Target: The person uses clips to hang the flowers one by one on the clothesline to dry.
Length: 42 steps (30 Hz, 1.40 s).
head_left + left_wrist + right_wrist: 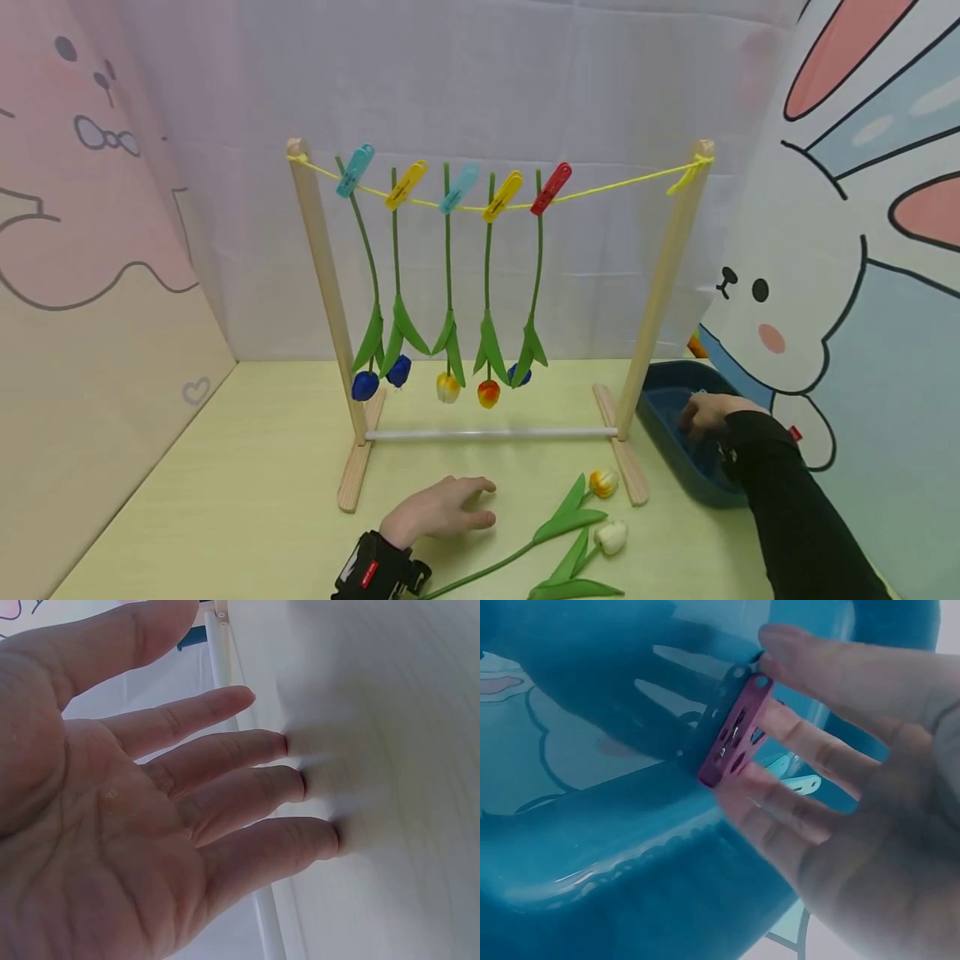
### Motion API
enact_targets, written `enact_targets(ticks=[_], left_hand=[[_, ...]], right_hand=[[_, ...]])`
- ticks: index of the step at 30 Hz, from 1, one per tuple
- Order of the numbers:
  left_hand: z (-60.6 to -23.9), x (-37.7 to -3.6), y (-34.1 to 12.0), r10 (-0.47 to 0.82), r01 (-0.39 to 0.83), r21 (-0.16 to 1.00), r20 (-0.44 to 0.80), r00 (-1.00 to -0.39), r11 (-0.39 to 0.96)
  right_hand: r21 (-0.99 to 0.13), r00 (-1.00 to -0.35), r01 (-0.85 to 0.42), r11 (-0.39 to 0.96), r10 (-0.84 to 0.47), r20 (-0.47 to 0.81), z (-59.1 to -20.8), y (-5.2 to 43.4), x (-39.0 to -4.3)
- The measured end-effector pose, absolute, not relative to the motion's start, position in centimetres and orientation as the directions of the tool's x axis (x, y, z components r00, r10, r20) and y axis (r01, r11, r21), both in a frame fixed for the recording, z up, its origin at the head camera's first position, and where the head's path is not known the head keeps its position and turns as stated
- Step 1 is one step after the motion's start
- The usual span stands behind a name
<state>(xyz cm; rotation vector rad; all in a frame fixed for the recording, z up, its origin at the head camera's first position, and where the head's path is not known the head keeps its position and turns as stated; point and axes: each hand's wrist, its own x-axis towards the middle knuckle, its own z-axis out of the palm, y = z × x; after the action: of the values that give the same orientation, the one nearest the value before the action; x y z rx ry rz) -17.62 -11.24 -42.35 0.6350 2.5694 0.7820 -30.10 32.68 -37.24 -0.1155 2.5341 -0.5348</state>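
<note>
My right hand (pixel 708 414) reaches down into a dark blue basin (pixel 678 467). The right wrist view shows it holding a pinkish-red clothespin (pixel 737 731) close to the glossy basin surface, thumb at one end and fingers along the side. Behind those fingers lies a light blue clothespin (pixel 804 784). Palm down, my left hand (pixel 444 510) has its fingers spread and several fingertips (pixel 319 838) on the table, holding nothing. Close by are a yellow-orange tulip (pixel 603 482) and a white tulip (pixel 611 537), both lying on the table.
A wooden rack (pixel 656 292) carries a yellow string (pixel 618 183). Several tulips hang from it head down under clothespins, among them a red clothespin (pixel 551 188). A white rod (pixel 487 434) joins the posts low down. Rabbit-printed panel (pixel 885 350) borders the right.
</note>
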Motion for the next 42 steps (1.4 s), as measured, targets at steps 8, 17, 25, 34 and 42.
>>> enact_targets(ticks=[8, 17, 25, 34, 42], left_hand=[[-42.4, -17.5, -11.2, 0.509, 0.296, 0.594, -0.227, -0.831, 0.748], [-42.5, -17.4, -11.3, 0.503, 0.293, 0.585, -0.234, -0.832, 0.757], [-42.5, -17.7, -11.1, 0.514, 0.3, 0.575, -0.255, -0.819, 0.762], [-42.5, -17.6, -10.8, 0.512, 0.29, 0.572, -0.273, -0.814, 0.767], [-42.2, -16.7, -10.6, 0.51, 0.28, 0.585, -0.273, -0.816, 0.761]], right_hand=[[-0.422, -0.858, 0.026, 0.906, -0.197, -0.474, -37.1, 32.5, -29.6], [-0.411, -0.882, -0.04, 0.911, -0.225, -0.414, -37.8, 33.4, -30.4], [-0.454, -0.939, -0.293, 0.841, -0.343, -0.03, -37.6, 32.9, -30.6], [-0.603, -0.953, -0.3, 0.739, -0.208, 0.22, -35.5, 29.9, -27.0], [-0.878, -0.88, -0.459, 0.137, -0.207, 0.428, -36.8, 27.5, -23.5]])
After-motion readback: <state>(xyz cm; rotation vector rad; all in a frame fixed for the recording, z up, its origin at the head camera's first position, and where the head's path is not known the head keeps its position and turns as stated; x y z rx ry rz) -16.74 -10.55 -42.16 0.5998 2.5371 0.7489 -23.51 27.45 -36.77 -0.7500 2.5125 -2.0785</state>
